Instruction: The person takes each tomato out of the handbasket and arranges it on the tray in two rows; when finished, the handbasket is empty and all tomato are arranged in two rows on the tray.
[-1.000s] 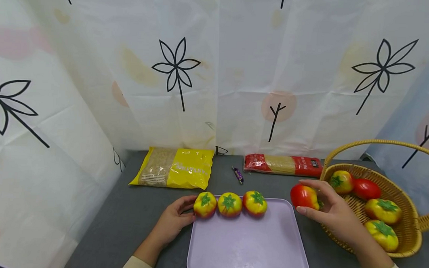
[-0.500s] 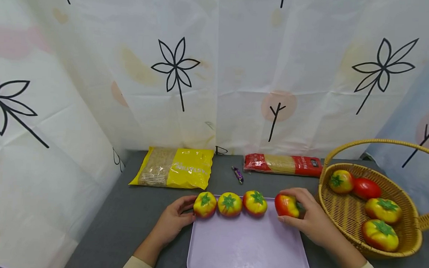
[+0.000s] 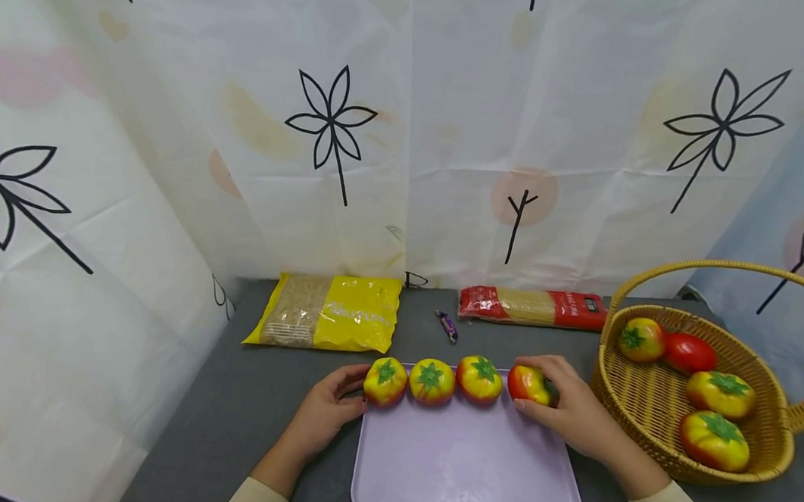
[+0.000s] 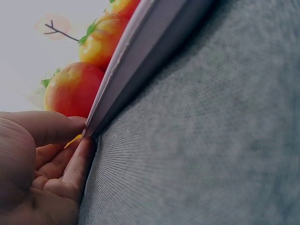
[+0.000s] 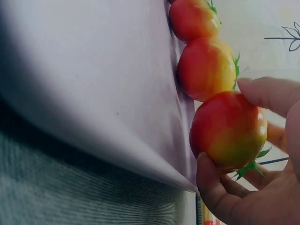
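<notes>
Fourth tomato (image 3: 526, 384), gripped by right hand (image 3: 574, 408), has been brought beside three others (image 3: 432, 382), lengthening the row; tray (image 3: 466, 459) pinched by left hand (image 3: 325, 410)

1. Here's the tray (image 3: 466, 467): smooth, plastic-looking, softly shining!
2. Now the held fruit (image 3: 525, 384), slick, plastic-looking, gleaming!
3. Past two o'clock from the tray, the basket (image 3: 646, 412): rough woven wicker!
4. Ten o'clock: yellow packet (image 3: 364, 313), glossy crinkled film.
5. Nine: table covering (image 3: 229, 424), matt, ribbed cloth!

yellow bag (image 3: 330, 312): lying flat, tan panel left
red pack (image 3: 532, 307): lying lengthwise, yellowish middle
purple wrapper (image 3: 447, 326): between yellow bag and red pack
white backdrop (image 3: 451, 94): black leaf, twig prints
tabletop (image 3: 209, 423): dark grey
</notes>
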A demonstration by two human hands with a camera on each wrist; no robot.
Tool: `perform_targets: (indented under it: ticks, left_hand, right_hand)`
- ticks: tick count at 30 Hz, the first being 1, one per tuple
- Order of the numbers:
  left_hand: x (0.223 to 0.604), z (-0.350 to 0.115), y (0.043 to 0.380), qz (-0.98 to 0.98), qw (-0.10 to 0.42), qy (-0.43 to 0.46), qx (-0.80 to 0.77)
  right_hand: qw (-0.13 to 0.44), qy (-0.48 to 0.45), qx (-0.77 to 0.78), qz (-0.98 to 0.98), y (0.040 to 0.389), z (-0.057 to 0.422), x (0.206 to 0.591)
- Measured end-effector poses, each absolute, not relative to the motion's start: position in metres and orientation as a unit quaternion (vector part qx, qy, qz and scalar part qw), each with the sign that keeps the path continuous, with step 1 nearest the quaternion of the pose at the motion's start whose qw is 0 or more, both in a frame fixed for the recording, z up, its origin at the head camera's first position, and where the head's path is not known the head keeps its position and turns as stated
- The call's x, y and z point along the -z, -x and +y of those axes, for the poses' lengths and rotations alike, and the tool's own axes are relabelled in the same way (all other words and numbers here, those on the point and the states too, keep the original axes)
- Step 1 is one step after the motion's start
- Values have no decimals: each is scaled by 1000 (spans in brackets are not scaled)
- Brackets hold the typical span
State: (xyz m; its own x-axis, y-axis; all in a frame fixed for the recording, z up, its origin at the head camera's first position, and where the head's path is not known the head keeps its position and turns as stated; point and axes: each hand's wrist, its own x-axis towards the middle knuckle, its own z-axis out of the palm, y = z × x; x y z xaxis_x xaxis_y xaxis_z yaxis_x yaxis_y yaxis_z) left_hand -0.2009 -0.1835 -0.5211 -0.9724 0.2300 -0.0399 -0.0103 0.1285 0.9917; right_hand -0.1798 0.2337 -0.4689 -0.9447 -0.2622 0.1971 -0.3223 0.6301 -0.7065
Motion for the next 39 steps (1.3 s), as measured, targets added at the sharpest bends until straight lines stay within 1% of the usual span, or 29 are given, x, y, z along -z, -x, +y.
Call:
perform_targets:
  ticks: [11, 19, 27, 30, 34, 39]
  left_hand:
    - [520, -183, 201, 747, 89, -75, -655]
    - [522, -184, 202, 745, 88, -78, -657]
    - [522, -183, 202, 746, 92, -75, -656]
    - [523, -183, 203, 745, 94, -72, -657]
    - [523, -183, 202, 745, 95, -69, -657]
    - [524, -184, 203, 744, 94, -71, -658]
  right_hand:
    - [34, -152, -385, -910, 182, 234, 469]
    - [14, -141, -387, -911, 183, 236, 468]
    - [46, -136, -364, -920, 183, 235, 470]
    - [45, -131, -360, -922, 183, 235, 470]
    - [45, -131, -384, -913, 180, 237, 463]
    - [45, -129, -444, -886, 176, 241, 446]
